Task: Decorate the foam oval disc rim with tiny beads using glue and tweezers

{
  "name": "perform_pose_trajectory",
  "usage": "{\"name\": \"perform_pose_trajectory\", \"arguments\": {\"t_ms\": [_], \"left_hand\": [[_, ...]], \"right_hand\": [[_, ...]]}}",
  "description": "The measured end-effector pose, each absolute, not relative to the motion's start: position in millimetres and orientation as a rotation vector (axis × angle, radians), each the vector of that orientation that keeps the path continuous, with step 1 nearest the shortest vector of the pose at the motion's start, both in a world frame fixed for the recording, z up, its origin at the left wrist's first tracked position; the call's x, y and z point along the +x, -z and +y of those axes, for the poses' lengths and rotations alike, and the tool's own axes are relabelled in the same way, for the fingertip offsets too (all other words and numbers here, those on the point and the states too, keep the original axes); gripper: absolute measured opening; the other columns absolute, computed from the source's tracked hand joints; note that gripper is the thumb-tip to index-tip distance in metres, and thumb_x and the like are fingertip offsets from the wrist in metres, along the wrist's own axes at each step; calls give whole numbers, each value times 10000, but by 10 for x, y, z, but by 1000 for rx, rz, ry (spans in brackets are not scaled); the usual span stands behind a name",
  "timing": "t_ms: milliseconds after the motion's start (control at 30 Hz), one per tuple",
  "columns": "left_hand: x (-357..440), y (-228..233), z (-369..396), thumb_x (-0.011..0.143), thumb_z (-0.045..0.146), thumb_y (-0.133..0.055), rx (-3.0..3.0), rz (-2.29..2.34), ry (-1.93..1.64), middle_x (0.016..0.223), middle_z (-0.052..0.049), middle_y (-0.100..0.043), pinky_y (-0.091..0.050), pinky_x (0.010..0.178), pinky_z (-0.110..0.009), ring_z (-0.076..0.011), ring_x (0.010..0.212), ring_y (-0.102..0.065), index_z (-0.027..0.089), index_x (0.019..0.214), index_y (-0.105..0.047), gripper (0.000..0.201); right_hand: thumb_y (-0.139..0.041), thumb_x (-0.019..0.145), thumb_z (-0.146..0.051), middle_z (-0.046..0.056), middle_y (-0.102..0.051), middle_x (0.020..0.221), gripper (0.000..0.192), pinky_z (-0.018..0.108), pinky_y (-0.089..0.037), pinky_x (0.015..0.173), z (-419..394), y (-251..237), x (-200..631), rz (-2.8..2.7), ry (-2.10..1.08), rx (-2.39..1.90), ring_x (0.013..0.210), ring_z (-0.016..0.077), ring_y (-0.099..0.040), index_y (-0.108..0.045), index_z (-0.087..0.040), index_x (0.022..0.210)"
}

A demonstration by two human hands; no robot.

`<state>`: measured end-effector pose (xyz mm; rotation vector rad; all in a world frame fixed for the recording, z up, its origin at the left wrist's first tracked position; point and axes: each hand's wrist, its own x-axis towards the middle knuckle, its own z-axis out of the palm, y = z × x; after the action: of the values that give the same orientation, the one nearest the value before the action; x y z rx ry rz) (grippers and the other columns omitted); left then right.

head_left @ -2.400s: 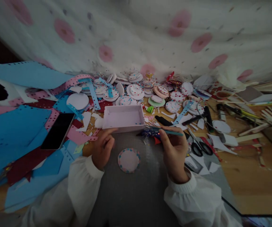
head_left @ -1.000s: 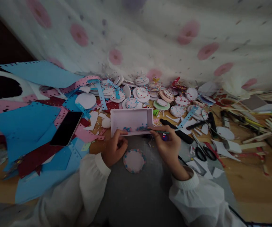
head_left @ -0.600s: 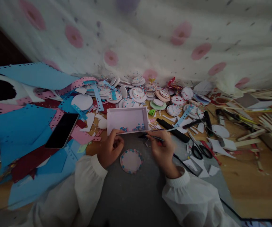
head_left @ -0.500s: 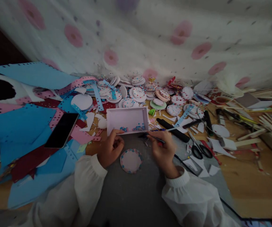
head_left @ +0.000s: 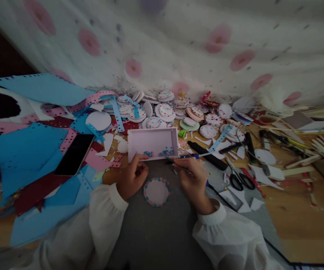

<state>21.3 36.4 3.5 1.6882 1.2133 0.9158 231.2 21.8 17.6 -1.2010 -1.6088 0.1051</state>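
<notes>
1. Head cam, what's done: the round disc (head_left: 156, 192) lies on the gray mat (head_left: 162, 240), its edge ringed with blue and pinkish dots, seemingly all the way round. Loads of dotted discs (head_left: 165, 112) are piled behind.
2. What's left: the disc's middle looks bare, and loose beads (head_left: 166, 151) sit in the box (head_left: 150, 139).
3. Hands: right hand (head_left: 193, 180) is pinching a slim tool (head_left: 170, 159) by the box's front edge. Left hand (head_left: 132, 176) is curled, index on that edge; can't tell if it's gripping.
</notes>
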Motion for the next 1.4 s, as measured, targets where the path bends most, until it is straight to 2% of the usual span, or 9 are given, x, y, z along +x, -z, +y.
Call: {"name": "perform_pose_trajectory", "arguments": {"t_ms": [167, 300, 400, 633, 700, 833, 1000, 1267, 1400], "left_hand": [[211, -53, 368, 871, 174, -486, 1711, 1230, -905, 744, 12, -595, -401, 547, -208, -108, 604, -538, 208, 1168, -460, 300], [211, -45, 377, 878, 167, -476, 1684, 1202, -918, 729, 14, -580, -384, 503, -192, -96, 556, -503, 213, 1223, -446, 349], [209, -40, 386, 887, 179, -474, 1659, 1189, -935, 726, 11, -580, -387, 487, -186, -89, 535, -489, 213, 1292, -417, 410], [216, -86, 349, 926, 229, -478, 1717, 1147, -972, 777, -11, -589, -420, 521, -189, -102, 614, -538, 225, 1395, -343, 488], [219, -85, 332, 923, 229, -495, 1715, 1110, -1023, 753, 3, -581, -415, 517, -184, -96, 597, -529, 222, 1348, -381, 440], [217, -46, 323, 902, 224, -545, 1809, 1073, -1026, 722, 16, -581, -415, 520, -175, -84, 579, -533, 210, 1125, -544, 224], [205, -44, 331, 901, 212, -535, 1968, 1077, -1008, 676, 8, -601, -429, 531, -192, -97, 575, -561, 174, 966, -603, 101], [199, -105, 332, 880, 186, -550, 2073, 1097, -1123, 750, -29, -678, -466, 589, -219, -123, 646, -617, 167, 896, -652, 105], [198, -202, 302, 887, 199, -545, 1901, 1190, -1194, 661, -5, -645, -448, 532, -202, -108, 581, -597, 165, 855, -664, 128]], "right_hand": [[-672, 787, -126, 15, -741, 821, 142, 386, -486, 715, 202, -189, 2312, -1414, -113, -1131, 763, 202, -679, -670, -259, 836], [-694, 778, -150, 16, -724, 799, 97, 357, -534, 722, 195, -236, 2314, -1211, -286, -1139, 781, 186, -686, -667, -239, 802], [-717, 766, -203, 19, -725, 791, 59, 319, -550, 655, 183, -299, 2322, -1092, -450, -1151, 777, 189, -702, -666, -223, 790], [-733, 747, -247, 15, -733, 751, 77, 289, -553, 639, 173, -386, 2304, -1087, -696, -1122, 741, 175, -706, -665, -213, 759], [-734, 747, -237, 16, -736, 759, 77, 281, -548, 638, 165, -376, 2283, -1103, -766, -1108, 747, 173, -705, -662, -212, 760], [-728, 760, -233, 22, -740, 792, 66, 276, -531, 661, 129, -339, 2241, -1150, -878, -1113, 765, 169, -696, -665, -219, 775], [-724, 768, -244, 23, -735, 809, 65, 284, -520, 678, 100, -307, 2212, -1163, -938, -1123, 787, 178, -691, -666, -228, 791], [-725, 767, -245, 26, -739, 820, 71, 291, -521, 679, 96, -311, 2221, -1167, -934, -1127, 794, 180, -690, -663, -227, 795], [-719, 767, -244, 30, -739, 810, 60, 296, -529, 672, 126, -340, 2246, -1137, -856, -1145, 778, 177, -686, -672, -218, 792]]}}
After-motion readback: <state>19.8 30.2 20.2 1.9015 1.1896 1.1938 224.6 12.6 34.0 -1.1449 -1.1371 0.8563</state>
